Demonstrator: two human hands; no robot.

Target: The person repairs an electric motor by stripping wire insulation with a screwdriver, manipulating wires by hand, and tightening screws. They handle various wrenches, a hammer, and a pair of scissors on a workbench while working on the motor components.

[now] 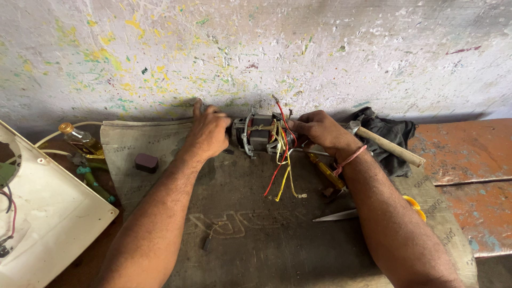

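Soft, even daylight falls from above; the paint-flecked wall (pixel 277 48) is brightest, slightly washed out. A dim shadow band lies along its base. Focus is sharp centrally; wide-angle stretching bends the edges.

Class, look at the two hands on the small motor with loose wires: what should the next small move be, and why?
Probably steady the motor with the left hand while the right hand gathers the loose wires. Both hands already grip the motor's ends, and red and yellow wires trail free onto the mat.
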